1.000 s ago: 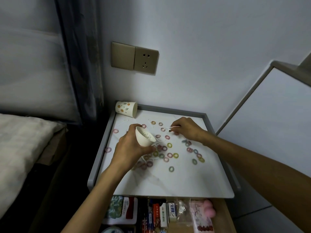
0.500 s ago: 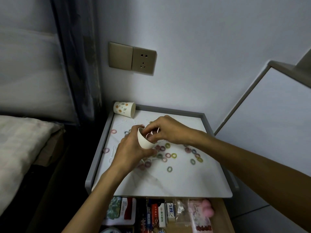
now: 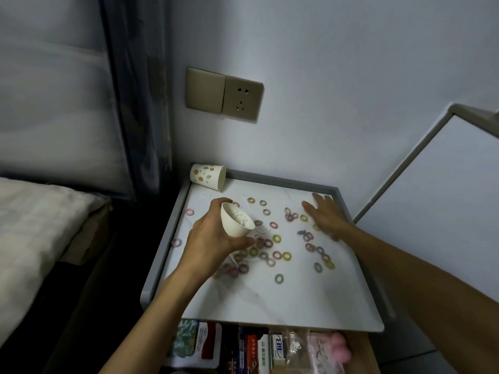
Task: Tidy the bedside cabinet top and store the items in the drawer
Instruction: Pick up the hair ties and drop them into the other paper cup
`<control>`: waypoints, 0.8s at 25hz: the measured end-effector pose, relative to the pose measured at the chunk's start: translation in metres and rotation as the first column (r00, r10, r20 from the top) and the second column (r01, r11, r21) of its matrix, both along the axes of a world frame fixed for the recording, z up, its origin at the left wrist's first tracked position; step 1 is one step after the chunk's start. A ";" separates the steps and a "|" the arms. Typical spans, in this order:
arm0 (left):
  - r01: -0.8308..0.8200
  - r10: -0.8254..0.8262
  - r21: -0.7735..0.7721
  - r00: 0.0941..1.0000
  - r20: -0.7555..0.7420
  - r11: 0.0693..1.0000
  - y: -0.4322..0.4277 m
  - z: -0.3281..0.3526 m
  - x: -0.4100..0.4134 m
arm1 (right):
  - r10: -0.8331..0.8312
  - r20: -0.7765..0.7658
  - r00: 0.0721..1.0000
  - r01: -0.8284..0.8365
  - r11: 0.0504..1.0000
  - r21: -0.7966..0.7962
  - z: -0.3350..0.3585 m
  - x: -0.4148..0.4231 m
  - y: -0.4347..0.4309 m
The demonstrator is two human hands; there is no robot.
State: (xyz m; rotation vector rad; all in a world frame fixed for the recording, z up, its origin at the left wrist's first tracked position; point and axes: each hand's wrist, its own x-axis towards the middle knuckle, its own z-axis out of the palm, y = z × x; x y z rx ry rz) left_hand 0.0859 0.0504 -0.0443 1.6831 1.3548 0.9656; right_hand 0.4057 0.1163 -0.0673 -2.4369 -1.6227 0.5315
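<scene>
My left hand grips a small white cup tilted above the white cabinet top; thin white items lie inside the cup. Several small coloured hair rings and thin white sticks are scattered over the top. My right hand reaches flat towards the far right corner, fingers spread, nothing in it. The drawer below the front edge stands open, packed with small boxes and packets.
A patterned paper cup lies on its side in the far left corner of the cabinet. The top has a raised grey rim. A bed lies to the left, a wall socket above, a white panel to the right.
My right hand has left the cup mouth and moved right and back over the rings, now flat and spread. The left hand still holds the cup, tilted slightly more.
</scene>
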 end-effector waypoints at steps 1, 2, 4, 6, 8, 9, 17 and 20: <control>-0.013 0.013 0.003 1.000 0.003 1.000 0.002 -0.001 -0.002 | -0.050 0.007 0.999 0.051 0.998 -0.025 -0.010 0.010 0.006; -0.024 0.024 0.004 1.000 0.000 1.000 0.003 -0.002 -0.003 | -0.092 0.006 0.996 0.092 0.995 -0.041 -0.019 0.017 0.012; -0.044 0.044 0.004 0.999 -0.015 0.999 0.007 -0.004 -0.006 | -0.116 0.044 0.992 0.119 0.991 -0.063 -0.034 0.018 0.027; -0.048 0.048 0.002 0.998 -0.030 0.999 0.008 -0.004 -0.007 | -0.083 0.098 0.992 0.088 0.995 -0.053 -0.041 0.008 0.036; -0.046 0.045 -0.009 0.998 -0.037 0.999 0.010 -0.004 -0.007 | -0.003 0.108 0.994 0.003 1.000 -0.006 -0.047 -0.008 0.039; -0.046 0.046 -0.013 0.998 -0.035 0.999 0.010 -0.004 -0.007 | 0.051 0.111 0.992 -0.053 0.998 0.014 -0.050 -0.017 0.038; -0.068 0.068 -0.007 0.998 0.009 0.998 0.010 -0.002 -0.012 | 0.348 -0.065 0.935 -0.319 0.909 0.267 -0.028 -0.082 0.042; -0.090 0.090 -0.006 0.996 0.008 0.996 0.013 0.000 -0.018 | 0.373 -0.005 0.928 -0.363 0.907 0.213 -0.024 -0.119 0.060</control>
